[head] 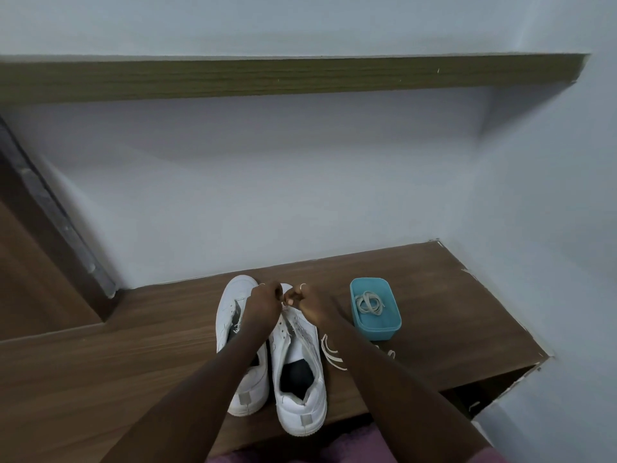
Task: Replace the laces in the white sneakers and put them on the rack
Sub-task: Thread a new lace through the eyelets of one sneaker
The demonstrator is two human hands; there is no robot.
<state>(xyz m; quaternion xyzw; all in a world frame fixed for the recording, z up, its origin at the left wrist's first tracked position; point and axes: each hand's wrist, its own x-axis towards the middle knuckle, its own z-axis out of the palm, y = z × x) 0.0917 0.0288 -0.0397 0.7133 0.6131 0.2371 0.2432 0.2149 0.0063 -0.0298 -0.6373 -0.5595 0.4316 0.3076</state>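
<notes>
Wooden bench (133, 332), paired white sneakers (302, 401), left hand (265, 300) and right hand (306, 300) each pinching a lace (285, 305) (teal tub (379, 332) of coiled laces (369, 303) nearby).

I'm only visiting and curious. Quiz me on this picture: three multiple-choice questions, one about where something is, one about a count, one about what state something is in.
1. Relative to the sneakers, the tub stands:
A) left
B) right
C) behind

2. Sneakers on the wooden surface:
A) one
B) three
C) two

3. The left hand and right hand are:
A) pinching a lace at one sneaker's front
B) flat on the wood
C) lifting the tub

Answers:
1 B, the tub sits right of the pair.
2 C, two white sneakers stand side by side.
3 A, both hands' fingers curl together over the front eyelets.
</notes>
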